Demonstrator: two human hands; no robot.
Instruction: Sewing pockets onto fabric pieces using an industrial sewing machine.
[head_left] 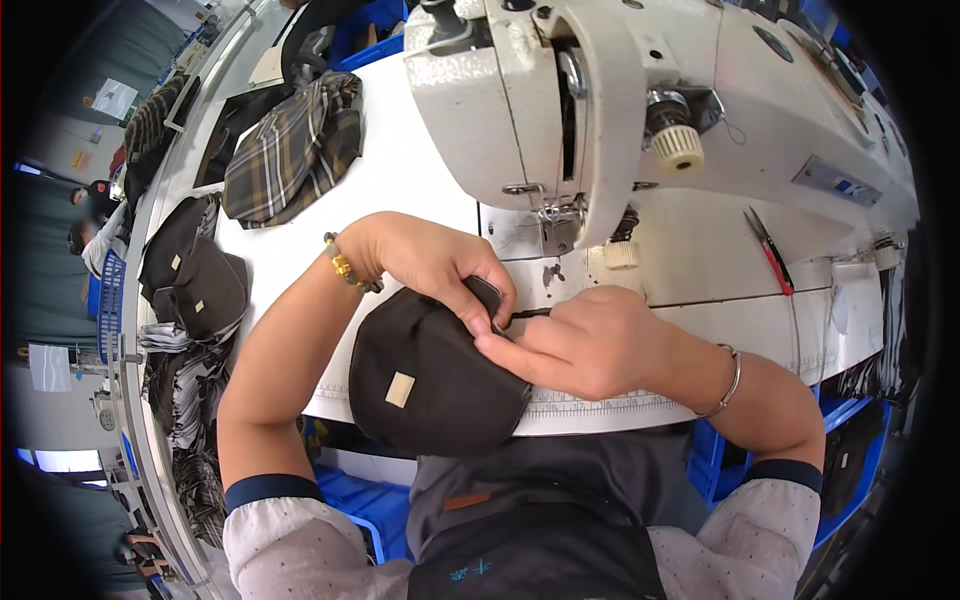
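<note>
A dark brown fabric cap (440, 385) with a small cream label lies at the front edge of the white sewing table, partly overhanging it. My left hand (430, 265) comes over its far side, thumb and fingers pinching the folded edge. From the right, my right hand (590, 345) has its curled fingers against the same edge, the forefinger pointing at the left thumb. Just beyond both hands is the presser foot (562, 215) of a white sewing machine (500, 110); the cap is apart from it. What the fingertips grip inside the fold is hidden.
Red-handled scissors (775, 262) lie under the machine arm. A plaid cap (295, 150) sits at the table's far left. More dark caps (195, 270) are stacked along the left edge. Blue bins (365, 510) stand below the table. People work in the left background.
</note>
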